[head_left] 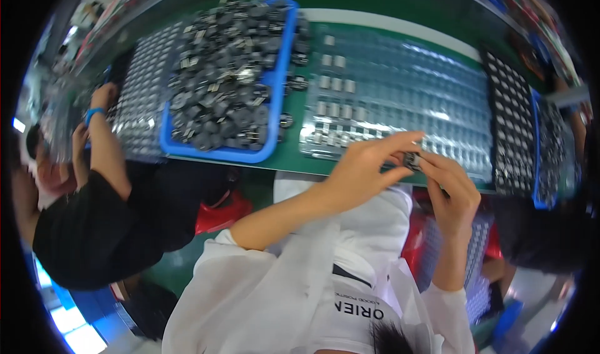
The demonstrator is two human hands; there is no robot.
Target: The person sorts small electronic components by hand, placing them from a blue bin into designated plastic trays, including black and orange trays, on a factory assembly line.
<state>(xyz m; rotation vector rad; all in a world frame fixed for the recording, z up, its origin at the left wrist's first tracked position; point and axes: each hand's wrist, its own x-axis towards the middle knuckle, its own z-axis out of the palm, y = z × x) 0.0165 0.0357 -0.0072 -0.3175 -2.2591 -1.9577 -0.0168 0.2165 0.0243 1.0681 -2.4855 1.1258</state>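
Note:
In front of my chest, above the near edge of a clear plastic tray (400, 66), a small dark component (412, 161) with shiny metal on it is held between my fingertips. My left hand (369, 166) closes on its left side, thumb below and index finger stretched over the top. From the right, my right hand (453, 188) pinches the same piece between thumb and fingers. Similar components (334, 111) stand in the tray's left columns and along its near row. Its middle and right pockets look bare. My hands hide part of the near row.
A blue bin (275, 122) heaped with loose dark components stands left of the tray, several spilled beside it. Farther left is a filled tray (147, 85) near a co-worker's hand (105, 96). A black filled tray (512, 116) and another blue bin (539, 166) lie right.

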